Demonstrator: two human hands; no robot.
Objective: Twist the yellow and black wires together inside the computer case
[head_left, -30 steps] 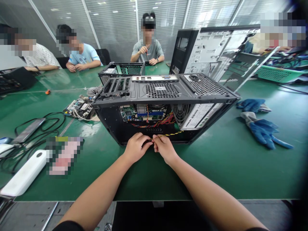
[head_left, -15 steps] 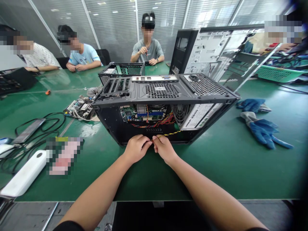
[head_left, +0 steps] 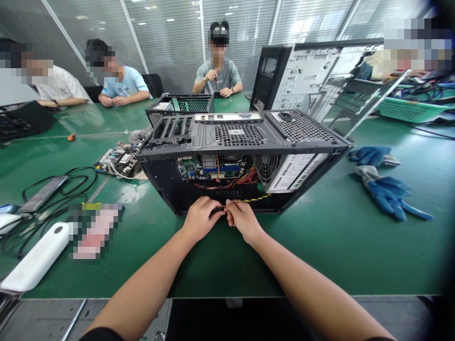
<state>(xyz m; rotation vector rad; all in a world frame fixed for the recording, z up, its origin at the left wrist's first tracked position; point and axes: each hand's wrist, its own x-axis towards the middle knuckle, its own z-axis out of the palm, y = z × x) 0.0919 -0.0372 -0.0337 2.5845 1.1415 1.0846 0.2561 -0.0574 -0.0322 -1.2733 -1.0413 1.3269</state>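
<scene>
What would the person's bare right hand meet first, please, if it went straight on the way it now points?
Most likely the bare left hand, just ahead along the thin yellow-and-black twisted cable, though the exact depth is hard to judge.

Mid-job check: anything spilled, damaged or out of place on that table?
I see no clear spill or damage. The blue gloves right of the computer case look untidy: crumpled, not laid flat.
</scene>
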